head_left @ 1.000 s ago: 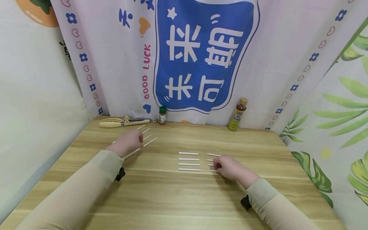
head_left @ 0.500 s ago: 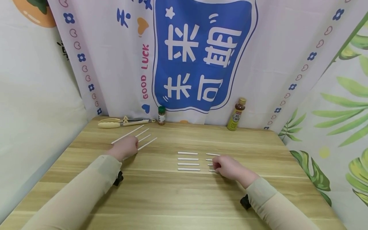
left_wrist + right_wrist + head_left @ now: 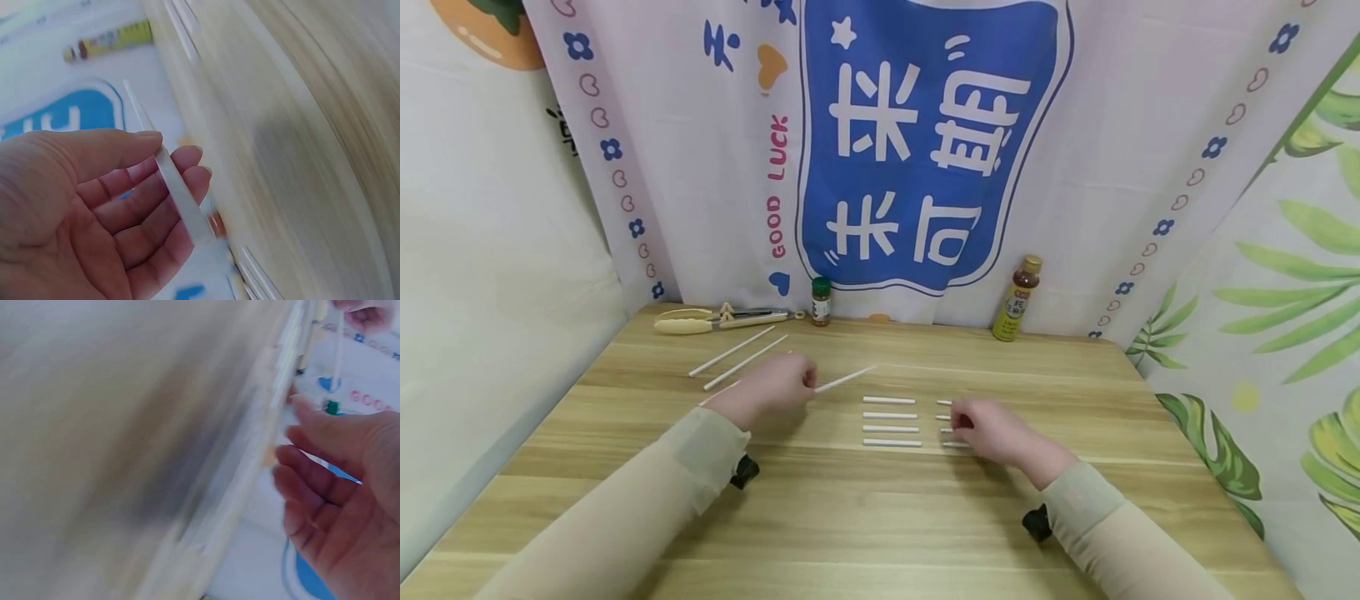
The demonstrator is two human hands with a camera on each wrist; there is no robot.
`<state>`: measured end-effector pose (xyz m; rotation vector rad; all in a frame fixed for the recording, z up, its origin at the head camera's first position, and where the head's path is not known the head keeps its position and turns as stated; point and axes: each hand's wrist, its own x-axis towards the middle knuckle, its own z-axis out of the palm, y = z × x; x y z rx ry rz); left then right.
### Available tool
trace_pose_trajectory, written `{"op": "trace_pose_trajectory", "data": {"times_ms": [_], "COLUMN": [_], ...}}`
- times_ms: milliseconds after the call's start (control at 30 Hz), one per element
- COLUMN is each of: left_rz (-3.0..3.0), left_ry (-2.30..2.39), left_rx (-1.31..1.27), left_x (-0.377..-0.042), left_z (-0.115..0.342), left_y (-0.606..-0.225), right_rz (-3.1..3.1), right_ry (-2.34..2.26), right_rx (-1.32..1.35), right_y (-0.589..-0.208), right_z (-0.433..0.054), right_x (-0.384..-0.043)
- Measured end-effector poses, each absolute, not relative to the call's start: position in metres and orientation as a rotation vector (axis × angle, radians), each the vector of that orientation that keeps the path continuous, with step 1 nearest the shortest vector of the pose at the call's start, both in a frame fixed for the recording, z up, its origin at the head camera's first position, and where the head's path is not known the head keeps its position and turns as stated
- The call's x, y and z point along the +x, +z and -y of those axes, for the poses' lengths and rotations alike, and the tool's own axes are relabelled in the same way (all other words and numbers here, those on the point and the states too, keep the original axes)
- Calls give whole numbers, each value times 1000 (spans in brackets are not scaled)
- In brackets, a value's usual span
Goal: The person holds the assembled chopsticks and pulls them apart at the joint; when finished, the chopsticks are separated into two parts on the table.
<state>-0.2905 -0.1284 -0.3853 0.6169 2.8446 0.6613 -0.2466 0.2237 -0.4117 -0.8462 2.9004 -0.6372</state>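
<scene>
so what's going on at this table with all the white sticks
A person's left hand pinches a slim white stick above the wooden table. More slanted sticks lie by that hand. Between the hands, four white sticks lie side by side with small gaps. The right hand, fingers loosely curled and holding nothing, is by another group of sticks, partly hiding them.

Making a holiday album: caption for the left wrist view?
Left hand pinching a slim white stick, yellow bottle behind.
</scene>
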Motion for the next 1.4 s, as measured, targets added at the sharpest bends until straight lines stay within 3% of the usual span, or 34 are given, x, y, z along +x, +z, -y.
{"op": "trace_pose_trajectory", "data": {"times_ms": [233,433,600,1133,1400], "left_rz": [-2779,-2709,-2623,-2326,-2201], "left_ry": [650,647,737,960,1061], "left_rx": [718,855,922,1143,1102], "left_x": [-280,-276,-273,-273,-275], "left_z": [80,48,33,29,38], "left_y": [-378,-373,-371,-385,-379], "right_rz": [-3052,-3105,-3032,-2952,-2869], "right_ry": [-773,-633,-729,-774,-830], "right_rx": [-1106,-1264,-1241,-1199,-1216], "right_y": [-390,-398,-402,-404,-391], "right_z": [-190,-169,-164,-176,-176], "right_x": [-244,-250,-247,-240,-237]}}
